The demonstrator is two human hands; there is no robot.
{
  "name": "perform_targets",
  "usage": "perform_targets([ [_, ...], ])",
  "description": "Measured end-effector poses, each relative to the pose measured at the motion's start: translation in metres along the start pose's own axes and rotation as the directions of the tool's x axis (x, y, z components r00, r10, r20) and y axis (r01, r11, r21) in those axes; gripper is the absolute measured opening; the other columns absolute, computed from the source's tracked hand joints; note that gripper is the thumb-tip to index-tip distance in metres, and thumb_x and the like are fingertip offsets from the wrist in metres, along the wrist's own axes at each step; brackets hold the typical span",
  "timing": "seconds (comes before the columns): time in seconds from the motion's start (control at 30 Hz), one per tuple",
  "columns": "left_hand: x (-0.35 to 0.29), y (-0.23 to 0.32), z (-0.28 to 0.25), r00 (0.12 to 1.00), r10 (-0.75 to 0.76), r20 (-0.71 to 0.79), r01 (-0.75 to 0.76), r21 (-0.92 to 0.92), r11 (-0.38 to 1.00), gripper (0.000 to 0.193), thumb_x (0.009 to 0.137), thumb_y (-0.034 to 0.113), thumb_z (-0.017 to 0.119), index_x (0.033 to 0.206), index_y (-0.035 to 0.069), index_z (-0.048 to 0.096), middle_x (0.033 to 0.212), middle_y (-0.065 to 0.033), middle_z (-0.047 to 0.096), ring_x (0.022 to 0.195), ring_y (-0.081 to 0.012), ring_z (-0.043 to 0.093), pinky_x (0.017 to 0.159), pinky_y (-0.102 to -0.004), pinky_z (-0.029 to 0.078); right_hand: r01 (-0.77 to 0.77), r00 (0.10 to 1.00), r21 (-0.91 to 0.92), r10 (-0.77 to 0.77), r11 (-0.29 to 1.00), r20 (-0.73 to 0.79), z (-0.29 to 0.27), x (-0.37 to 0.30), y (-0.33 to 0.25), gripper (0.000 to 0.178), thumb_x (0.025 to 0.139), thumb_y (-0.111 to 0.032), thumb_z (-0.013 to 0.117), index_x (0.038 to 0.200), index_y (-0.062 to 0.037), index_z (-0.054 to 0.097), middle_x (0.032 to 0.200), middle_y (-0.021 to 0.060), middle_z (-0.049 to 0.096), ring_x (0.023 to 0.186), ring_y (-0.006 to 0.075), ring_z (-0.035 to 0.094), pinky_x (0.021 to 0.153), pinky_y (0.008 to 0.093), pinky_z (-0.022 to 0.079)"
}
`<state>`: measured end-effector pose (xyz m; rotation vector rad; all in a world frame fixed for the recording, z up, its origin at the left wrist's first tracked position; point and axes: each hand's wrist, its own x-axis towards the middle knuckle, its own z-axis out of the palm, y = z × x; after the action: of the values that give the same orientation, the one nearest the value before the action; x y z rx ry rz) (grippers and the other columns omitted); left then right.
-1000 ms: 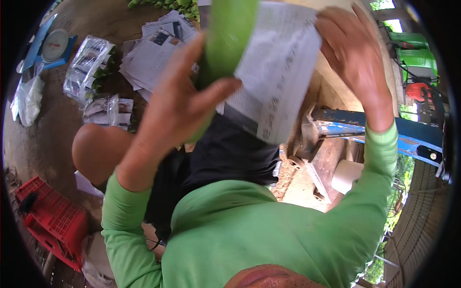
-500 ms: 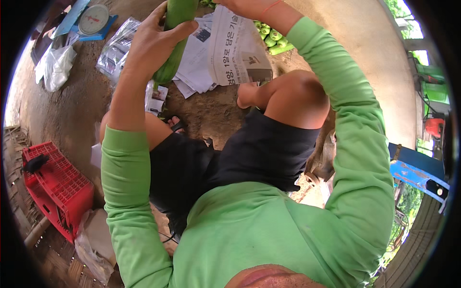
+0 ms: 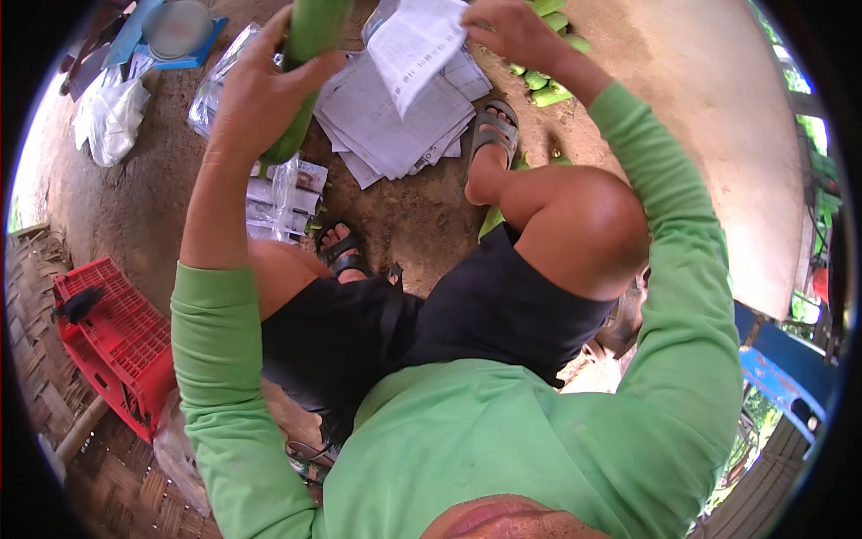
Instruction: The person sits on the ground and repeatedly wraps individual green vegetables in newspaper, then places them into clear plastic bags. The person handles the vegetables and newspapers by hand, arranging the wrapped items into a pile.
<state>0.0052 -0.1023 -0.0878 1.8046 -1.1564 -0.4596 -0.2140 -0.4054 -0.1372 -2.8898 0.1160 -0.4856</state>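
My left hand (image 3: 256, 103) is wrapped round a long green gourd (image 3: 316, 40), whose upper end runs out of the top of the view. The gourd's lower end tilts down past my wrist. At the upper middle my right hand (image 3: 516, 36) pinches the edge of a newspaper sheet (image 3: 415, 49). That sheet hangs at a slant above a pile of newspaper (image 3: 386, 130) on the ground. Below the gourd lie newspaper-wrapped bundles (image 3: 274, 202) with clear plastic over them.
More green vegetables (image 3: 548, 88) lie beyond my right foot. A dial scale (image 3: 178, 31) on a blue base stands far left, with a white plastic bag (image 3: 112, 117) nearby. A red plastic crate (image 3: 117, 332) is at left. Blue painted metal (image 3: 781, 373) stands at right.
The newspaper sheet has swung up and away from my right leg, uncovering the pile and my right foot. My right hand has moved right, and my left hand with the gourd slightly left.
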Motion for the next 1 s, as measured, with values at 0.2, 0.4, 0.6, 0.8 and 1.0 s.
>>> perform_targets([
  [0.2, 0.016, -0.041, 0.054, 0.962, -0.057, 0.268, 0.010, 0.177, 0.984, 0.081, 0.088, 0.035, 0.084, 0.156, 0.006, 0.050, 0.129, -0.0158, 0.068, 0.117, -0.0246, 0.066, 0.103, -0.0387, 0.052, -0.389, 0.914, 0.225, 0.405, 0.893, -0.029, 0.086, -0.117, 0.067, 0.021, 0.091, -0.017, 0.070, 0.105, -0.0037, 0.076, 0.105, 0.0180, 0.075, 0.095, 0.0384, 0.072, 0.085, 0.0428, 0.058],
  [0.4, 0.045, -0.098, 0.106, 0.915, -0.047, 0.401, -0.051, 0.232, 0.971, 0.084, 0.085, 0.035, 0.083, 0.157, 0.010, 0.048, 0.135, -0.0222, 0.061, 0.123, -0.0375, 0.063, 0.106, -0.0437, 0.050, -0.431, 0.896, 0.405, 0.435, 0.806, 0.089, 0.192, -0.155, 0.063, 0.019, 0.090, -0.015, 0.068, 0.105, -0.0036, 0.074, 0.104, 0.0161, 0.073, 0.099, 0.0372, 0.069, 0.087, 0.0430, 0.057],
  [0.6, 0.078, -0.153, 0.164, 0.823, -0.137, 0.551, -0.031, 0.284, 0.958, 0.082, 0.087, 0.033, 0.081, 0.158, 0.013, 0.047, 0.136, -0.0199, 0.061, 0.123, -0.0371, 0.063, 0.104, -0.0440, 0.050, -0.481, 0.846, 0.192, 0.396, 0.855, 0.356, 0.231, -0.164, 0.049, 0.015, 0.096, -0.015, 0.068, 0.109, -0.0088, 0.071, 0.124, 0.0082, 0.068, 0.108, 0.0336, 0.068, 0.092, 0.0417, 0.055],
  [0.8, 0.106, -0.187, 0.231, 0.763, -0.091, 0.640, -0.090, 0.245, 0.965, 0.079, 0.088, 0.029, 0.079, 0.158, 0.016, 0.046, 0.137, -0.0147, 0.062, 0.122, -0.0375, 0.064, 0.102, -0.0452, 0.051, -0.464, 0.879, 0.205, 0.421, 0.862, 0.223, 0.237, -0.178, 0.048, 0.009, 0.095, -0.016, 0.069, 0.103, -0.0145, 0.074, 0.121, 0.0045, 0.066, 0.105, 0.0327, 0.067, 0.087, 0.0447, 0.055],
  [1.0, 0.113, -0.235, 0.272, 0.696, -0.064, 0.715, -0.124, 0.208, 0.970, 0.079, 0.085, 0.026, 0.082, 0.156, 0.015, 0.050, 0.136, -0.0165, 0.063, 0.124, -0.0382, 0.063, 0.103, -0.0444, 0.051, -0.500, 0.847, 0.072, 0.470, 0.863, 0.247, 0.215, -0.176, 0.044, 0.005, 0.093, -0.016, 0.069, 0.096, -0.0125, 0.072, 0.102, 0.0068, 0.061, 0.104, 0.0322, 0.063, 0.086, 0.0434, 0.053],
])
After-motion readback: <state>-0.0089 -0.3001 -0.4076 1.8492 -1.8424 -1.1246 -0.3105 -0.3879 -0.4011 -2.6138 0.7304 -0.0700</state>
